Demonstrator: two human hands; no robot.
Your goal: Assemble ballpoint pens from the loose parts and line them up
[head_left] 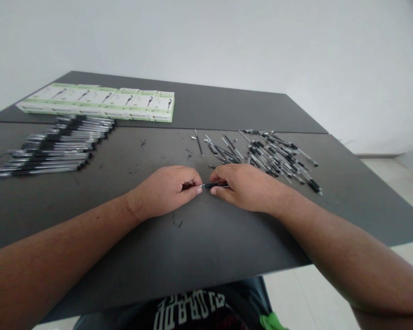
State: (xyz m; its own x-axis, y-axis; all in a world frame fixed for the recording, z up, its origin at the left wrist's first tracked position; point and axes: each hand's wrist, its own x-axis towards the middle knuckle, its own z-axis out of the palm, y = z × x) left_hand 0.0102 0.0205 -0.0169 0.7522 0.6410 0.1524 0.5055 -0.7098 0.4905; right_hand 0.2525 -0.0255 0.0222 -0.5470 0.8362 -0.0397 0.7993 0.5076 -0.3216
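Between my two hands lies a pen [211, 185] with a black grip, held level just above the table. My left hand [170, 190] pinches its left end between thumb and forefinger. On its right part, the thumb and fingers of my right hand [244, 187] close round the pen and hide that end. Just beyond my right hand is a loose pile of pen parts [275, 156], clear barrels with black grips. Several thin pieces, with a metal pen tip [198, 143] among them, are scattered left of that pile.
Pens with black grips [55, 142] lie in an overlapping row at the left. Behind them, white and green boxes [99, 103] with pen pictures stand in a line. Small dark scraps [134, 169] dot the grey table [179, 266], whose near edge runs by my lap.
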